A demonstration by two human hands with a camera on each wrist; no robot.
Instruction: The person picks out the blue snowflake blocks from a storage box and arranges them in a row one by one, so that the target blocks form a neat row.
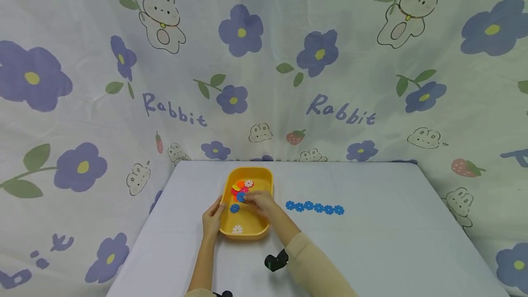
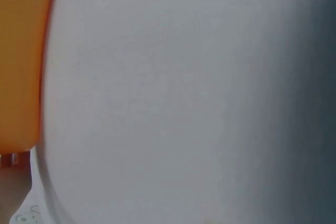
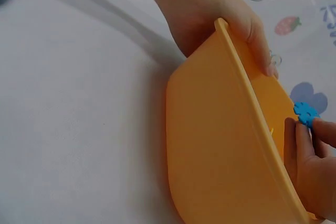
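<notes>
Blue flower (image 1: pixel 241 197) is pinched by right hand (image 1: pixel 261 203), left hand (image 1: pixel 212 220) gripping tray (image 1: pixel 255 227) of pieces (image 1: pixel 249 183).

In the head view, a plain beige right sleeve (image 1: pixel 319 265) shows at 5 o'clock, its cuff ending part-way down the forearm. At 6 o'clock a chunky black device (image 1: pixel 275 261) with a rounded end juts out beside that cuff. Toward 7 o'clock only the edge of a matching beige left sleeve (image 1: pixel 200 293) shows, a small rounded black part (image 1: pixel 226 294) near it. The right hand (image 1: pixel 261 200) and left hand (image 1: pixel 212 219) are bare.
</notes>
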